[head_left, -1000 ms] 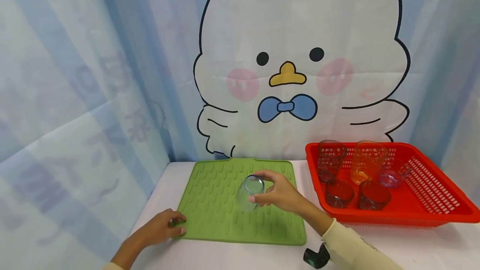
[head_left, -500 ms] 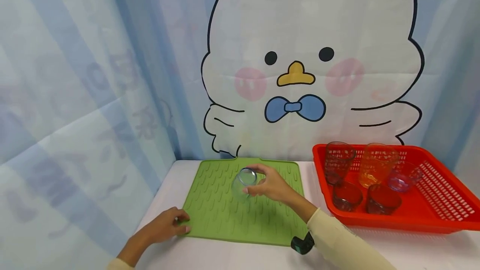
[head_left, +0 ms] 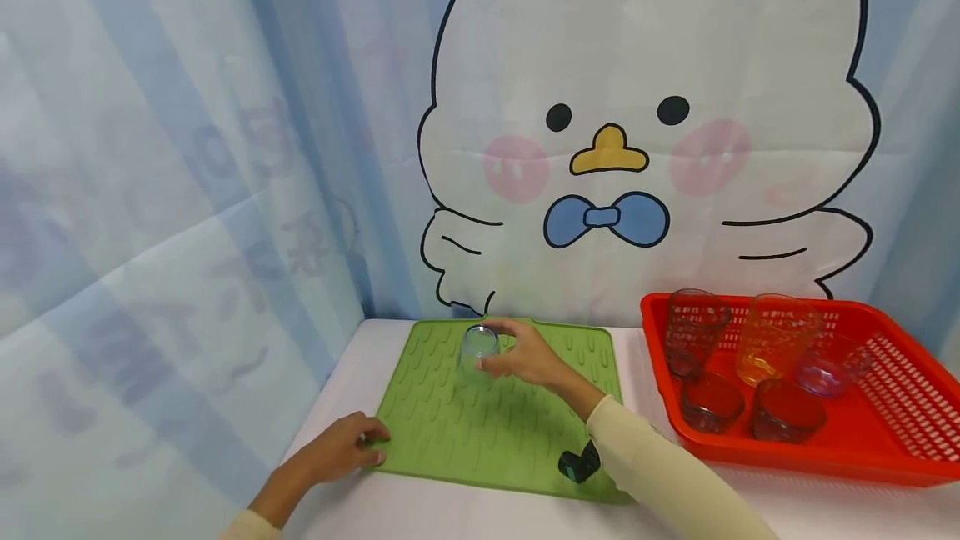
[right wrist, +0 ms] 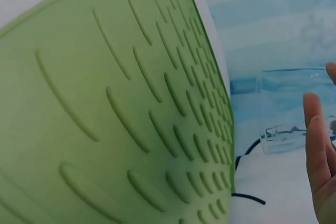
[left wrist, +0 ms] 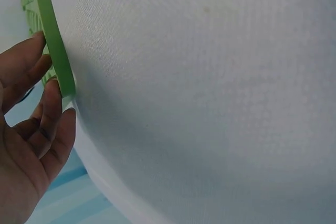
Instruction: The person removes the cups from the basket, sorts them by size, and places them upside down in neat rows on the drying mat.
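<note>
In the head view my right hand (head_left: 525,357) grips a clear drinking glass (head_left: 478,355) between thumb and fingers, over the green ridged mat (head_left: 495,432). Its narrower end faces up; I cannot tell whether its lower end touches the mat. The right wrist view has the glass (right wrist: 286,108) in front of the fingers (right wrist: 316,150), partly out of frame. At the mat's near left corner, my left hand (head_left: 341,446) rests with loosely bent fingers against the edge. The left wrist view has those fingertips touching the green rim (left wrist: 55,40).
A red perforated basket (head_left: 900,448) stands at the right, holding several glasses, among them an orange one (head_left: 772,340) and a purple-tinted one (head_left: 828,369). A small black device (head_left: 579,463) sits by the right wrist. Behind the white table (head_left: 420,511) hangs a printed curtain (head_left: 465,148).
My right hand has moved left and slightly farther back with the glass, which now stands more upright. The left hand stays at the mat's corner. The view has turned slightly left.
</note>
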The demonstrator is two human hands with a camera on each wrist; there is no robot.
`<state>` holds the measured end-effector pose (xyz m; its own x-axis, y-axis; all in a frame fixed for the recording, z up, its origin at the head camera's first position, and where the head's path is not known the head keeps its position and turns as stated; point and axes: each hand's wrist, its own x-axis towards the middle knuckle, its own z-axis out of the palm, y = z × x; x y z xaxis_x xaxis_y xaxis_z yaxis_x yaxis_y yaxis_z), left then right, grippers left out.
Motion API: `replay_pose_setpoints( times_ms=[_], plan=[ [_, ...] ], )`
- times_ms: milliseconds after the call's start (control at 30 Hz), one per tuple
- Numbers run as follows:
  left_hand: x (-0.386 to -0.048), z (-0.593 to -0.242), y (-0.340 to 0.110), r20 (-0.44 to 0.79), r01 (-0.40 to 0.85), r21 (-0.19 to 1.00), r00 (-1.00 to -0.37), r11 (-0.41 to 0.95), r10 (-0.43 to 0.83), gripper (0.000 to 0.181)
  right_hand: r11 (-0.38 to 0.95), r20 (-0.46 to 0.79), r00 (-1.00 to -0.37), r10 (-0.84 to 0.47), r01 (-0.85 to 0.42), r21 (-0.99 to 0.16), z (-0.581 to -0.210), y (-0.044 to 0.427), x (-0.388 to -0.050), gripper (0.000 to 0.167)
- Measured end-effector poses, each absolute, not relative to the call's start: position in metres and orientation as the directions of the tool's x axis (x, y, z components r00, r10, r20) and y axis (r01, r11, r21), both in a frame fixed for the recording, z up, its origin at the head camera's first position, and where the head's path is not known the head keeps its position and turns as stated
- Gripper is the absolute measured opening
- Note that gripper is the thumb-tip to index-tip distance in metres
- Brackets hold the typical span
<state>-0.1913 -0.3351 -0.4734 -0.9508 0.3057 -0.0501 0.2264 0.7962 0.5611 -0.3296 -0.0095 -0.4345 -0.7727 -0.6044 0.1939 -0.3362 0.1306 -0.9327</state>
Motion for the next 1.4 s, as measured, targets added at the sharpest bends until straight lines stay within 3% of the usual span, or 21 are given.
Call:
replay_pose_setpoints(
  times_ms=[667, 1167, 1400],
  plan=[
    [-0.195, -0.475, -0.326, -0.094, 0.142, 0.576, -0.967, 0.805, 0.238, 0.022, 0.235, 0.086, -0.864, -0.496, -0.23, -0.944, -0.46, -0.05, -0.371, 0.07],
    [-0.193, -0.475, -0.326, -0.119, 0.069, 0.596, -0.978, 0.8, 0.173, 0.022, 0.126, 0.091, -0.881, -0.465, -0.167, -0.978, -0.472, -0.078, -0.378, 0.067],
    [-0.191, -0.474, -0.328, -0.12, 0.06, 0.589, -0.98, 0.806, 0.16, 0.023, 0.086, 0.094, -0.851, -0.516, -0.161, -0.983, -0.474, -0.091, -0.376, 0.064]
  ],
)
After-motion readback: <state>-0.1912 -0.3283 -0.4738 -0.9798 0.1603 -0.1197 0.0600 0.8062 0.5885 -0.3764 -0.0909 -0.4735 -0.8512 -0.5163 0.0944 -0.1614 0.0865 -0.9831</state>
